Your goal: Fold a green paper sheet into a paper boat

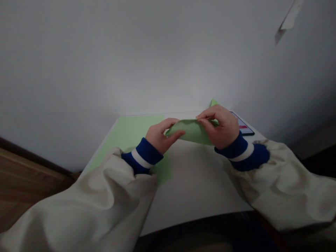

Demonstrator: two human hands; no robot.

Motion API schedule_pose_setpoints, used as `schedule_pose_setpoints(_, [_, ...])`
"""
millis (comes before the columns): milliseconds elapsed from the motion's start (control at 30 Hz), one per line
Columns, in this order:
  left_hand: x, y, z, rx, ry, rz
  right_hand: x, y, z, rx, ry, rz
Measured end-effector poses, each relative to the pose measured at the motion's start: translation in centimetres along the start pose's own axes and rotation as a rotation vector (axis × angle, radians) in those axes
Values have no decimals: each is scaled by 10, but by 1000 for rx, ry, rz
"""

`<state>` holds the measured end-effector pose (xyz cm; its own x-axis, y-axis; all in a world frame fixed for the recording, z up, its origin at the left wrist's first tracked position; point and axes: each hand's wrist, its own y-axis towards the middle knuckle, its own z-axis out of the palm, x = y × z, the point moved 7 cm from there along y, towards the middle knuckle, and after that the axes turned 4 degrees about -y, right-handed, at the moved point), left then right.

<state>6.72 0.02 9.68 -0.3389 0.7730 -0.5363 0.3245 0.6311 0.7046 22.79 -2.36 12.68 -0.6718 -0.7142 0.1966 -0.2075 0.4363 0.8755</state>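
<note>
Both hands pinching, narrow grip, one curved piece of folded green paper [191,131] between them.

Left hand [160,135]: fingers [172,123] over and thumb side under the paper's left end, touching it.
Right hand [219,126]: fingers [207,114] closed on the right end, touching it.
Paper spans the short gap between the hands, bowed upward.

Counts: 2 hands, 1 held piece, 1 flat light-green sheet [131,134] (seen as one, partly hidden), 1 phone [244,125].

Green tip [213,103] sticks up just behind the right fingers; can't tell if it belongs to the held piece.

Flat sheet lies on the white table [194,175], beyond and under the left hand's wrist. Phone is just past the right hand. Both forearms in cream sleeves [286,185] with blue striped cuffs [243,154].
</note>
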Motion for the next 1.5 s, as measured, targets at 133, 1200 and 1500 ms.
schedule_pose_setpoints(133, [-6,1,5,84,109,42,21,-2,2,48,58,-228])
schedule_pose_setpoints(1200, [45,-12,32,464,299,-227,-14,-3,1,-3,2,-30])
schedule_pose_setpoints(1500, [37,-9,1,19,140,-170,-24,-5,-1,-74,13,54])
